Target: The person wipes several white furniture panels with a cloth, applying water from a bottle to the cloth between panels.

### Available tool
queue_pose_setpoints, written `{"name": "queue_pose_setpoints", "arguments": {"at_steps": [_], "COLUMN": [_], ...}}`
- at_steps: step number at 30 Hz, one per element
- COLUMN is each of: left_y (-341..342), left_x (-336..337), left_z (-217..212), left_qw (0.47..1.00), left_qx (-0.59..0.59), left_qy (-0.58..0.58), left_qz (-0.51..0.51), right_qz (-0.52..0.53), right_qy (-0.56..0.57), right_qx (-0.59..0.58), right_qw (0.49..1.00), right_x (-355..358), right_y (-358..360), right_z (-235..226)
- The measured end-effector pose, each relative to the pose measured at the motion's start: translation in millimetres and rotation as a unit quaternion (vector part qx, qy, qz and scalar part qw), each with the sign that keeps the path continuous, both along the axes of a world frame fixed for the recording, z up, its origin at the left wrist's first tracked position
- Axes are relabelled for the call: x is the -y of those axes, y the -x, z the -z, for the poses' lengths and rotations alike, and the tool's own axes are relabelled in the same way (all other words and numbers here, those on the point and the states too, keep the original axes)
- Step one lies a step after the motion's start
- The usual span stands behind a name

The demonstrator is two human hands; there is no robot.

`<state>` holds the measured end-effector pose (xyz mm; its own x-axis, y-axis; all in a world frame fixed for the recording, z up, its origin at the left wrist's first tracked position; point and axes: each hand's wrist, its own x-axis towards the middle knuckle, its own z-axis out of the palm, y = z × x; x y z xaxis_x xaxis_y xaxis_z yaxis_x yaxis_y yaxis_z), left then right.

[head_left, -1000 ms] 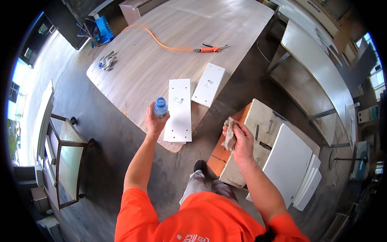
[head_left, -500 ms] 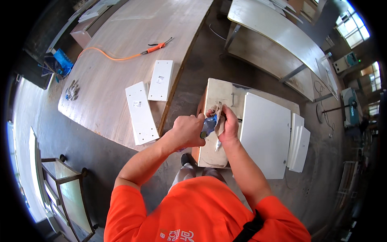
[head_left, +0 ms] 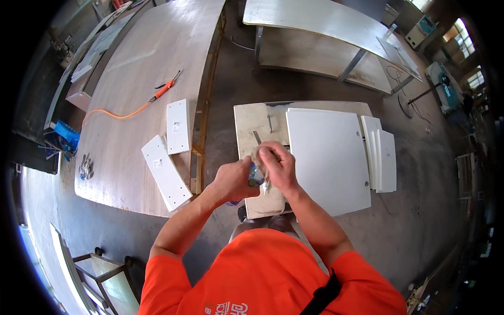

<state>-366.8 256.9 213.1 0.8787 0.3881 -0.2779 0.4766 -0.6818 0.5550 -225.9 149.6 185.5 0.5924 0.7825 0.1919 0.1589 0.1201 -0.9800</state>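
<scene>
My left hand (head_left: 233,178) is closed around a clear and blue plastic container (head_left: 255,176), which looks like a bottle and is partly covered by the fingers. My right hand (head_left: 279,165) pinches a crumpled beige cloth (head_left: 259,155) against the container's top. Both hands are above the left part of a low worktable (head_left: 249,123). Below them on that table lies a small white tube (head_left: 265,187). A flat metal strip (head_left: 256,137) shows just beyond my right hand, and a thin metal rod (head_left: 270,124) lies further back.
White panels (head_left: 331,157) cover the worktable's right part, with narrower white pieces (head_left: 386,160) beside them. On the large left table (head_left: 126,173) are two drilled white boards (head_left: 167,172), an orange air gun (head_left: 164,90) and grey gloves (head_left: 86,167). Another table (head_left: 315,16) stands behind.
The view has shifted, so the tables appear further left. My right hand has turned over the cloth and now pinches it with its back upward. The left hand keeps hold of the container.
</scene>
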Motion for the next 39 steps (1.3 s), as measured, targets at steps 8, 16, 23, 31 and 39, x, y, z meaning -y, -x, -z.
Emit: {"name": "queue_pose_setpoints", "arguments": {"at_steps": [8, 16, 23, 31, 39], "left_y": [62.3, 169.5, 316.7, 410.7, 420.2], "left_x": [40.0, 6.0, -123.0, -204.4, -201.4], "left_z": [84.8, 128.5, 210.5, 288.7, 309.2], "left_qw": [0.966, 0.891, 0.724, 0.601, 0.606], "left_qx": [0.248, 0.301, 0.340, 0.106, 0.200], "left_qy": [-0.026, 0.042, -0.178, -0.303, -0.252], "left_qz": [-0.068, -0.338, -0.573, -0.732, -0.727], "right_qz": [-0.064, -0.004, 0.143, -0.065, -0.016], "right_qy": [-0.053, -0.100, 0.347, 0.392, 0.405], "right_qx": [0.103, -0.485, 0.485, 0.467, 0.488], "right_qw": [0.991, 0.869, 0.790, 0.790, 0.773], "right_x": [-3.3, -0.5, 94.1, 149.5, -41.8], "right_y": [60.0, 0.2, -136.9, -80.2, -197.5], "right_z": [12.5, 97.2, 210.3, 222.3, 232.5]}}
